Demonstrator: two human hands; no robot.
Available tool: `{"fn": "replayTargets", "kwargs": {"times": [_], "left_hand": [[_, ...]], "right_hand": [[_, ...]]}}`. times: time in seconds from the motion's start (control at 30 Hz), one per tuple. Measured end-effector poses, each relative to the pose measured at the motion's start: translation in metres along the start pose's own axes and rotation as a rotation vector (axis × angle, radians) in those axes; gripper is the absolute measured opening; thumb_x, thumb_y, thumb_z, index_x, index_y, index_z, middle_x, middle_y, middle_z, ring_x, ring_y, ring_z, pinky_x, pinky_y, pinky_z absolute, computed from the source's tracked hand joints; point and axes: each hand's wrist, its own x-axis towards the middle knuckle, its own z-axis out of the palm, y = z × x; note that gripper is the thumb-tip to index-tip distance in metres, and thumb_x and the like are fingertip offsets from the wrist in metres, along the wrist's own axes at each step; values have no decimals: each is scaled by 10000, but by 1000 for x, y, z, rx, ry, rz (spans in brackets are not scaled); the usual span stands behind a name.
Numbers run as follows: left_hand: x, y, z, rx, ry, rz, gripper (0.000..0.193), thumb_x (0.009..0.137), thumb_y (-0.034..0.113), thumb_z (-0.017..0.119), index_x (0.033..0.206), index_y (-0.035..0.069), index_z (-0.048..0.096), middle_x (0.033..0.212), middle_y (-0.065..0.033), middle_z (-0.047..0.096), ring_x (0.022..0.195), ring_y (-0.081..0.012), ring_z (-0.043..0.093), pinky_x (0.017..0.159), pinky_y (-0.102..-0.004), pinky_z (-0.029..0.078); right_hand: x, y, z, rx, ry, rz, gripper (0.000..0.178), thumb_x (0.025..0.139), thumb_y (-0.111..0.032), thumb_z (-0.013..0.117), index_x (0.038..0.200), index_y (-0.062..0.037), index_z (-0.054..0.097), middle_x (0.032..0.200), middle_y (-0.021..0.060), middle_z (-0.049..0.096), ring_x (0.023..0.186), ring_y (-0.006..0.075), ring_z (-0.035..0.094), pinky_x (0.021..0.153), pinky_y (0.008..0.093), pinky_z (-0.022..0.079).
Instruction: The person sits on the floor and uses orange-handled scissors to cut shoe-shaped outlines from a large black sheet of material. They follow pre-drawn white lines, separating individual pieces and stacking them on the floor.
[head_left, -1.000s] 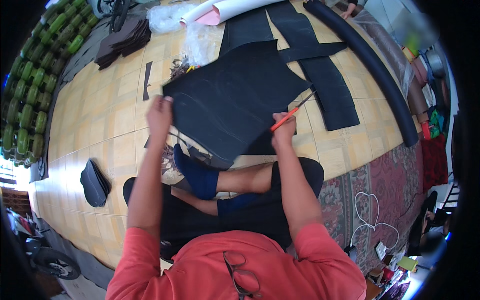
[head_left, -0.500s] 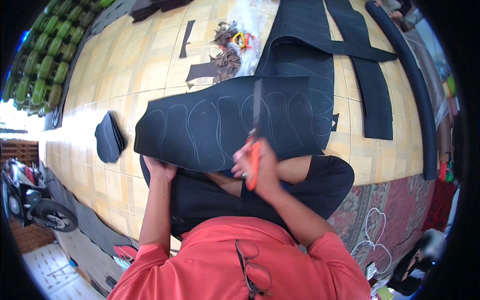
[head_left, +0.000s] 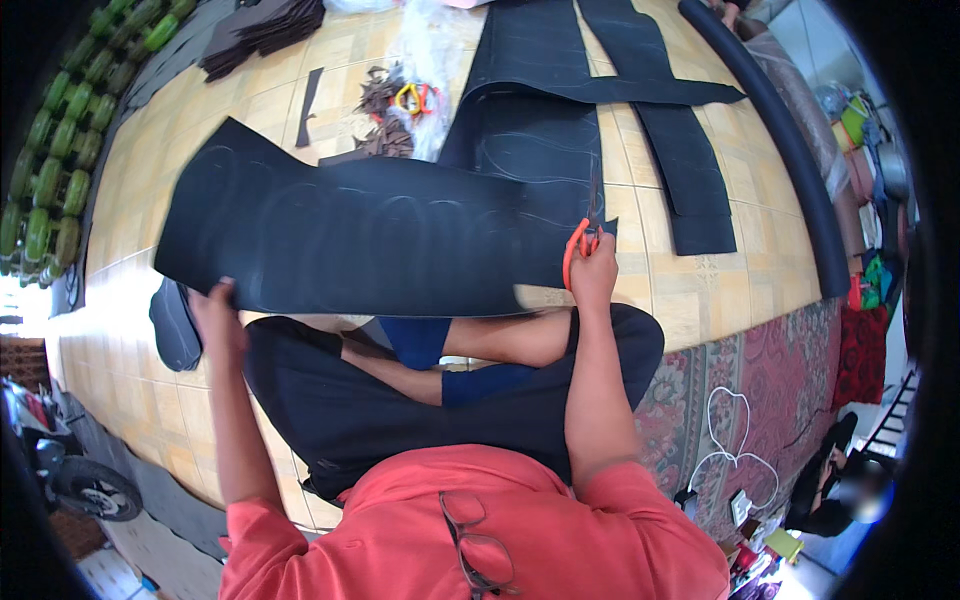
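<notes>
A wide black sheet (head_left: 350,240) with pale sole-shaped outlines stretches above my crossed legs. My left hand (head_left: 218,318), blurred, grips its lower left edge, the thumb on top. The sheet's left end is raised. At the sheet's right end my right hand (head_left: 596,268) is closed around orange-handled scissors (head_left: 576,252), whose blades point away from me. Larger black sheets (head_left: 545,130), one marked with similar lines, lie on the floor beyond. Beside my left hand is a small stack of black sole-shaped pieces (head_left: 176,325), partly covered by that hand.
Brown scraps (head_left: 385,137) and yellow-and-red-handled scissors (head_left: 410,98) lie beside clear plastic (head_left: 432,50). A stack of brown sheets (head_left: 265,40) is at far left. A long black roll (head_left: 790,170) borders the right. A patterned carpet (head_left: 740,410) carries a white cord (head_left: 727,455).
The marked sheet has shifted left with my left hand, its left end lifting. My right hand has carried the scissors from over the sheet to its right end. The whole view has shifted slightly.
</notes>
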Motion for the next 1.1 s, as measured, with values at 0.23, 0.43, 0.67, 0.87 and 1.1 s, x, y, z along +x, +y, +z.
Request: {"fn": "replayTargets", "kwargs": {"times": [0.23, 0.43, 0.67, 0.87, 1.1], "left_hand": [[154, -56, -84, -151, 245, -62, 395, 854, -58, 519, 1248, -36, 491, 1133, -177, 611, 1015, -309, 643, 866, -425, 573], [160, -151, -120, -636, 294, -387, 378, 982, 179, 537, 1314, 28, 437, 1254, -171, 546, 1067, -345, 614, 878, -496, 576], [83, -95, -22, -483, -144, -798, 513, 940, 249, 631, 1345, 31, 402, 1339, -248, 453, 1175, -407, 550, 902, -516, 563], [11, -67, 80, -333, -604, -901, 513, 970, 378, 571, 1233, -54, 485, 1118, -240, 614, 955, -336, 672, 814, -428, 600], [-27, 19, 184, -211, -1106, -429, 377, 1021, 320, 492, 1210, -1, 550, 1033, -155, 684, 837, -228, 711, 688, -330, 596]], "right_hand": [[19, 37, 20, -181, 144, 186, 450, 800, -151, 723, 1128, 65, 503, 1019, 220, 659, 944, 401, 654, 843, 450, 515], [24, 29, 27, -289, 82, 444, 474, 803, -165, 697, 1161, 72, 497, 1089, 262, 645, 1023, 395, 648, 888, 452, 518], [28, 22, 21, -214, 158, 449, 371, 828, -154, 640, 1108, 48, 505, 1055, 279, 652, 1001, 425, 645, 884, 498, 502], [54, 113, 31, 113, 151, 392, 240, 812, -160, 649, 936, 22, 552, 914, 208, 651, 862, 364, 655, 782, 440, 489], [28, 76, 29, 223, 177, 382, 238, 817, -77, 660, 970, 26, 511, 896, 156, 614, 841, 300, 640, 761, 390, 489]]}}
